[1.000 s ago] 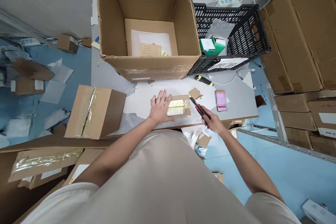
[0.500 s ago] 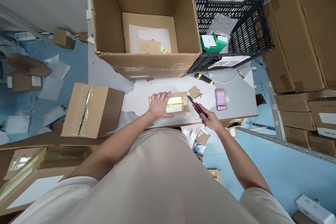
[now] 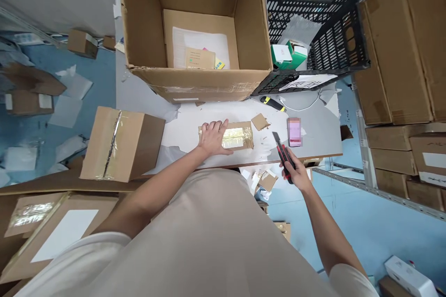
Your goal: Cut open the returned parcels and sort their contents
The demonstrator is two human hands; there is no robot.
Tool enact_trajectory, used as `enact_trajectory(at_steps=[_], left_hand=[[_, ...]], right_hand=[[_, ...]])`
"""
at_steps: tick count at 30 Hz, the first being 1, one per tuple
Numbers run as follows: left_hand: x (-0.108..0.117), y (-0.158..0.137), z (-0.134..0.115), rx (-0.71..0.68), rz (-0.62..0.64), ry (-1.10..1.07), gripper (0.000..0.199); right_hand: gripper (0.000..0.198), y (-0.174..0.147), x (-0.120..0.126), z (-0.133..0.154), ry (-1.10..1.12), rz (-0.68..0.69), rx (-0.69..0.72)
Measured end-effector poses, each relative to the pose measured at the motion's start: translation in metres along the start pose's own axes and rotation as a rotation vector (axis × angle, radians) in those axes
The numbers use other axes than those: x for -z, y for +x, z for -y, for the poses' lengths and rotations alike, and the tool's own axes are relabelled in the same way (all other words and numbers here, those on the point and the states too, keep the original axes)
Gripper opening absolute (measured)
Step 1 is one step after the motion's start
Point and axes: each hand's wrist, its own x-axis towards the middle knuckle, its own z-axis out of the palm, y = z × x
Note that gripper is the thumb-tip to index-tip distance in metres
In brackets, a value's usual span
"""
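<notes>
A small cardboard box (image 3: 248,135), wrapped in clear yellowish tape with a white label on top, lies on the white table. My left hand (image 3: 212,139) holds its left part, fingers over the far edge and thumb along the near edge. My right hand (image 3: 295,171) is closed around a black and red utility knife (image 3: 284,155) at the table's front edge, apart from the box. The knife's blade end points away from me. A torn cardboard scrap (image 3: 259,121) sits right of the box, and a phone with a pink screen (image 3: 294,132) is beyond the knife.
A large open carton (image 3: 198,84) stands at the back, beside a black plastic crate (image 3: 334,32). Another yellow and black cutter (image 3: 272,103) lies before the crate. A taped carton (image 3: 118,148) is at left. Stacked cartons (image 3: 393,55) fill a shelf at right.
My right hand has drawn the utility knife away from the small box's right end, rightward and towards me. My left hand stays on the box.
</notes>
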Motion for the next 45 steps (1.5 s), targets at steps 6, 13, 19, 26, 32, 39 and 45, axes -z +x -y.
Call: enact_trajectory(at_steps=[6, 13, 19, 26, 32, 39, 45], left_hand=[[-0.004, -0.018, -0.007, 0.416, -0.067, -0.081, 0.115], [-0.022, -0.055, 0.011, 0.267, -0.066, -0.417, 0.069], [-0.029, -0.062, 0.021, 0.268, -0.076, -0.514, 0.069], [-0.002, -0.026, 0.049, 0.253, -0.174, -0.385, 0.07], [0.03, 0.044, 0.071, 0.039, -0.159, -0.316, 0.067], [0.019, -0.003, 0.068, 0.349, -0.143, -0.33, 0.047], [0.012, -0.04, 0.052, 0.322, -0.196, -0.176, 0.079]], right_hand=[[0.047, 0.033, -0.108, 0.027, 0.488, -0.013, -0.062], [0.043, 0.072, -0.148, 0.057, 0.445, 0.034, 0.0], [0.045, 0.067, -0.141, 0.055, 0.464, 0.064, -0.012], [0.049, 0.032, -0.142, 0.021, 0.605, -0.036, -0.191], [0.049, 0.001, -0.16, 0.005, 0.902, 0.031, -0.35], [0.041, 0.047, -0.136, 0.023, 0.983, -0.199, -0.145], [0.041, 0.096, -0.111, 0.036, 0.718, -0.17, -0.041]])
